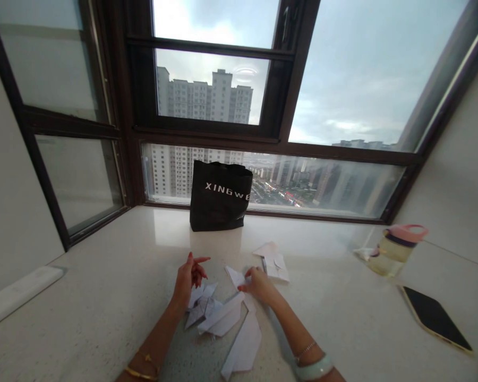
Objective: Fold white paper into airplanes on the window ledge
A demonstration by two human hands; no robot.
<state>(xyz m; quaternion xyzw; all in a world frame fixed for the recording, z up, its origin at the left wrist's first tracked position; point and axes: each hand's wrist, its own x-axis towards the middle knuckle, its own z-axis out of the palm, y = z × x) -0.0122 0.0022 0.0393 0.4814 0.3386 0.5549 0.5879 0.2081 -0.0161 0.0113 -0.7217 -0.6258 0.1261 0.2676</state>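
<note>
My right hand point(261, 285) has its fingertips closed on a small piece of folded white paper point(233, 276), whose pointed end sticks out to the left. To the left, my left hand point(188, 280) hovers with the index finger stretched out and the others loosely bent; it holds nothing. Below and between the hands lies a loose pile of folded papers point(203, 307), some with sharp corners. Nearer to me is a long folded paper strip point(245, 342). Another folded paper point(276, 265) with a slit or flap rests just beyond my right hand.
A black bag point(220, 207) with white lettering stands upright by the window. To the right are a bottle with a pink lid point(398, 249) and a dark-screened tablet or phone point(436, 318). A long white bar point(19, 294) lies at the left edge of the white counter point(115, 265).
</note>
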